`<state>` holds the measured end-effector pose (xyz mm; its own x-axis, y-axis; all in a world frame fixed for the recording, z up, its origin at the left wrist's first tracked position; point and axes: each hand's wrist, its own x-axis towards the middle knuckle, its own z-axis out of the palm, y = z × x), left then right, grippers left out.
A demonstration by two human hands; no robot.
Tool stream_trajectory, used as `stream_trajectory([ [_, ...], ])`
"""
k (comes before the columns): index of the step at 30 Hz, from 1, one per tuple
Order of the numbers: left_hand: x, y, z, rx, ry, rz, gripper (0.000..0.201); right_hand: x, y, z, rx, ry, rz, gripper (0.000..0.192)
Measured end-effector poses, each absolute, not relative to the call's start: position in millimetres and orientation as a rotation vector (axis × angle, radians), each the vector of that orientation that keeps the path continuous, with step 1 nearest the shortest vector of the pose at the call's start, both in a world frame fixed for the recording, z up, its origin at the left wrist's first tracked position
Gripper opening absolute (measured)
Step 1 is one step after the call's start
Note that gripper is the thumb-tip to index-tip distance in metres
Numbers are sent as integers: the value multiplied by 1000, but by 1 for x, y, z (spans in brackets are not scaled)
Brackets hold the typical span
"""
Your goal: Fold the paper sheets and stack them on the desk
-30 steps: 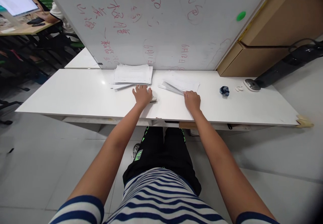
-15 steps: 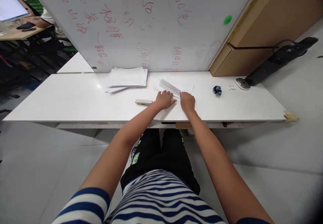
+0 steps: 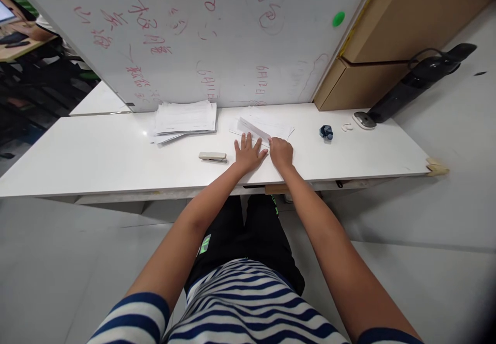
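My left hand lies flat on the white table with fingers spread, its fingertips at the near edge of a small set of white paper sheets. My right hand is beside it, fingers curled onto the near corner of the same sheets; whether it pinches them is hard to tell. A cream stapler lies on the table just left of my left hand, untouched. A thicker pile of printed papers rests farther left against the whiteboard.
A whiteboard with red writing stands along the table's back edge. A small dark blue object, a white clip and a mouse lie to the right. Cardboard boxes and a black device sit at the far right. Another person sits at a desk far left.
My left hand has let go of the stapler and moved right to the small sheets, next to my right hand. The stapler stays where it was left.
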<state>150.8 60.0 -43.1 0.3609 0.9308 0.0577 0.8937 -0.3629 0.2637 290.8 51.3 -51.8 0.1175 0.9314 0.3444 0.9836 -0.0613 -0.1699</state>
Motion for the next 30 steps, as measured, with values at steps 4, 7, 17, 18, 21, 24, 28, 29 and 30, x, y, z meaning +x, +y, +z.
stream_trajectory([
  [4,151,64,-42,2454,1605,310,63,291,52,-51,-2047,-1851,-196,44],
  [7,151,71,-38,2537,1542,332,53,292,52,-51,-2033,-1837,-189,44],
  [17,157,98,-26,2832,1215,338,26,296,52,-47,-2045,-1786,-118,43],
  [18,158,98,-25,2833,1239,338,26,296,51,-46,-2046,-1783,-104,43],
  [21,159,97,-23,2810,1283,322,29,296,49,-45,-2046,-1781,-66,43],
  [24,158,93,-23,2858,1277,309,31,296,49,-45,-2035,-1780,-68,44],
  [28,160,85,-24,2929,1255,214,36,294,46,-46,-1992,-1826,-96,43],
  [29,161,84,-23,2919,1270,181,37,294,46,-46,-1980,-1846,-98,42],
  [30,162,82,-23,2906,1287,157,37,293,45,-46,-1969,-1865,-95,40],
])
